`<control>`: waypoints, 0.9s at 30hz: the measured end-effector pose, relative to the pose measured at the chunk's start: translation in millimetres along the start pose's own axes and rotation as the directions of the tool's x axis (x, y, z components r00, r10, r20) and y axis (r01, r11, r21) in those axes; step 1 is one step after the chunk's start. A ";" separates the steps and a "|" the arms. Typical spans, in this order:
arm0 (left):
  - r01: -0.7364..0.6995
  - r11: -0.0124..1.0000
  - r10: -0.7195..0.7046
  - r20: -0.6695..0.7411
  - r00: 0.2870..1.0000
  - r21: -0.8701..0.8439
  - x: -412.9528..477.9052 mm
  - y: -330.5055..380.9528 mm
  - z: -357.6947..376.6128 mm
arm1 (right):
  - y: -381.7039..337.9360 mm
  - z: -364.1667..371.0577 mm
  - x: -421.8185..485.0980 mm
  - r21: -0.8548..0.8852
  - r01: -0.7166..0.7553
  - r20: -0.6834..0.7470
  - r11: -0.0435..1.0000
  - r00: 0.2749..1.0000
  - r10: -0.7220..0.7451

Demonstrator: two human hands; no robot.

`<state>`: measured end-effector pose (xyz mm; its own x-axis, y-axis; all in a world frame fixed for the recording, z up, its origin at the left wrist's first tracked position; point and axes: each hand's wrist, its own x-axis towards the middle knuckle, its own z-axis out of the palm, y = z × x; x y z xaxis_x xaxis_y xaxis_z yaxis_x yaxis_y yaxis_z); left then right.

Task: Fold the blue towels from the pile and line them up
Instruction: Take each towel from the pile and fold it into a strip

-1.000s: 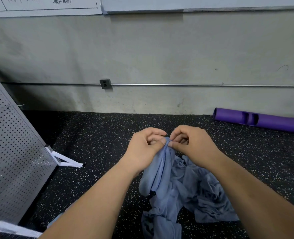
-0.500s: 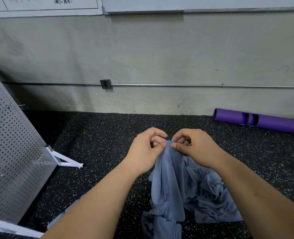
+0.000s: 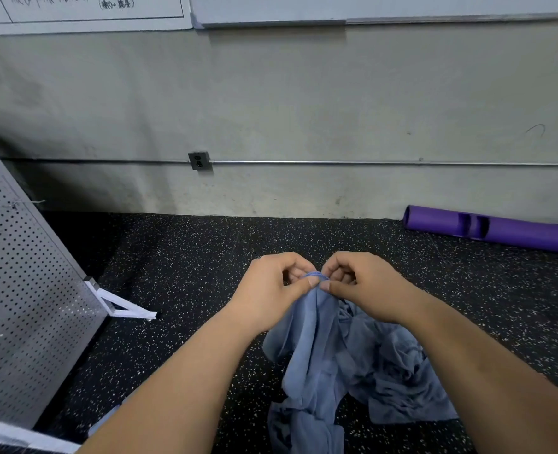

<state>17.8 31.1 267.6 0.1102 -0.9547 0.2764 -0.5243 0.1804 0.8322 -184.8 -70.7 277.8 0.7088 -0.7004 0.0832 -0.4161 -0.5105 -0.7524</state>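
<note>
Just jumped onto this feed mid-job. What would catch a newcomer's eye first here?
In the centre of the view, the left hand and right hand pinch the top edge of a blue towel, thumbs almost touching. The towel hangs down onto the crumpled pile on the speckled black floor. A purple tube lies by the wall at far right, and a perforated metal panel stands at the left.

- Looks like a gym or training room: black speckled rubber floor (image 3: 179,257), purple padded tube (image 3: 500,229) lying by the wall.
- Bare concrete wall (image 3: 303,93), exposed conduit (image 3: 369,163), perforated metal panel (image 3: 18,290), whiteboard (image 3: 336,8).
</note>
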 end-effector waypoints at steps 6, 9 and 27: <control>-0.061 0.990 0.071 -0.081 0.994 0.124 -1.2 0.3 -6.1 | -1.5 9.2 -0.2 0.112 0.028 0.045 0.993 0.998 -0.034; -0.039 0.993 0.063 -0.228 0.972 0.108 0.3 -0.9 -15.8 | 6.4 6.7 -0.5 0.093 -0.013 0.085 0.996 0.996 0.005; 0.169 0.985 -0.124 -0.596 0.793 0.019 -18.2 -49.6 -90.8 | 53.5 -40.2 -30.5 -0.528 -0.073 -0.202 0.846 0.978 -0.042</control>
<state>118.5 61.0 264.9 0.6560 -0.6386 0.4023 -0.5143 0.0120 0.8575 -251.7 -96.7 261.3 0.5956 -0.7650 0.2449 -0.7048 -0.6440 -0.2975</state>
